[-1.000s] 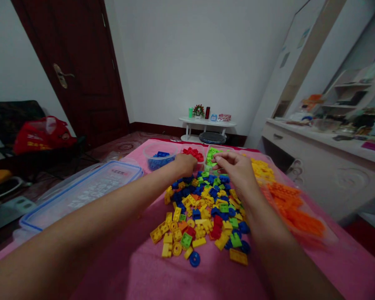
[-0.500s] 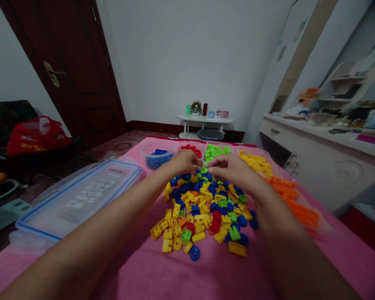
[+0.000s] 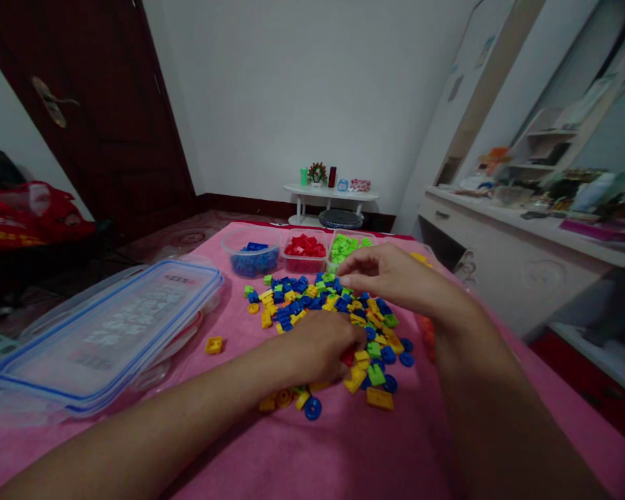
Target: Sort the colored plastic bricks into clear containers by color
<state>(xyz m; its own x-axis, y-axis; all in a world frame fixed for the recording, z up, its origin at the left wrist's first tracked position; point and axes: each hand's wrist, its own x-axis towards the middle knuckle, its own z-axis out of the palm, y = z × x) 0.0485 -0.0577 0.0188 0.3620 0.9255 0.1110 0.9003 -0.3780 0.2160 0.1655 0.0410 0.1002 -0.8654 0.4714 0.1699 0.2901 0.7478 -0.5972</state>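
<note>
A loose pile of toy building bricks (image 3: 292,286) in blue, yellow, green and red lies on the pink cloth. My left hand (image 3: 317,340) reaches down into its near part, fingers closed around a red building brick (image 3: 348,357) that shows only in part. Above the far right edge of the pile is my right hand (image 3: 396,278). Its thumb and fingertips come together just in front of the clear box of green bricks (image 3: 346,246); anything between them is too small to make out. Small blue wheels (image 3: 313,408) lie at the near and right edges.
Behind the pile stand a round tub of blue bricks (image 3: 254,260) and a box of red bricks (image 3: 305,248). Yellow bricks (image 3: 421,258) and orange pieces (image 3: 427,333) are partly behind my right arm. Clear lids with blue rims (image 3: 130,326) are stacked at left. A single yellow brick (image 3: 214,345) lies apart.
My left hand has moved from the pile's far edge down to its near part and closed on a red brick. Bricks now lie spread farther left. My right hand stays near the green box.
</note>
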